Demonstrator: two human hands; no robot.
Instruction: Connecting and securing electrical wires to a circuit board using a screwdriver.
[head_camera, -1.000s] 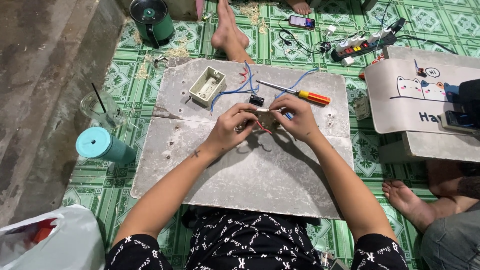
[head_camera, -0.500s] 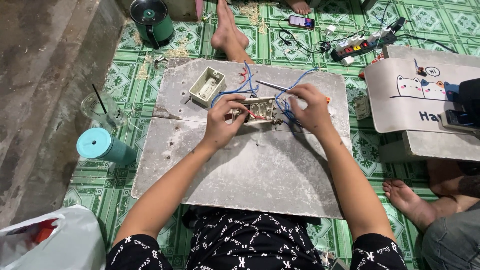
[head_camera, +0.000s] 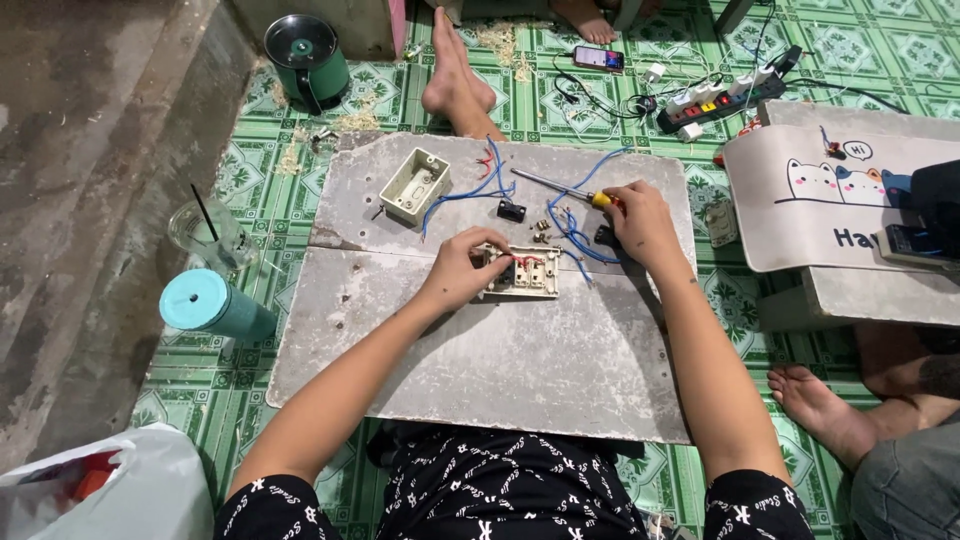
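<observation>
A cream switch plate (head_camera: 527, 274) with red and blue wires lies face down on a grey board (head_camera: 480, 350). My left hand (head_camera: 462, 268) rests on its left end and pinches it. My right hand (head_camera: 640, 222) is to the right, its fingers closed around the yellow and orange handle of a screwdriver (head_camera: 560, 189) whose shaft points left across the board. Blue wires (head_camera: 572, 235) loop between the plate and that hand. A cream wall box (head_camera: 414, 186) with blue wires sits at the board's far left. Small brass screws (head_camera: 542, 232) and a black part (head_camera: 511, 211) lie nearby.
A teal tumbler (head_camera: 215, 306), a glass with a straw (head_camera: 208, 233) and a white plastic bag (head_camera: 100, 490) are left of the board. Another person's feet (head_camera: 455, 80) rest at the far edge. A power strip (head_camera: 715, 100), a phone (head_camera: 599, 59) and a low table (head_camera: 850, 210) are to the right.
My hands have come apart. The switch plate now lies on the board under my left hand, and my right hand has moved right onto the screwdriver handle.
</observation>
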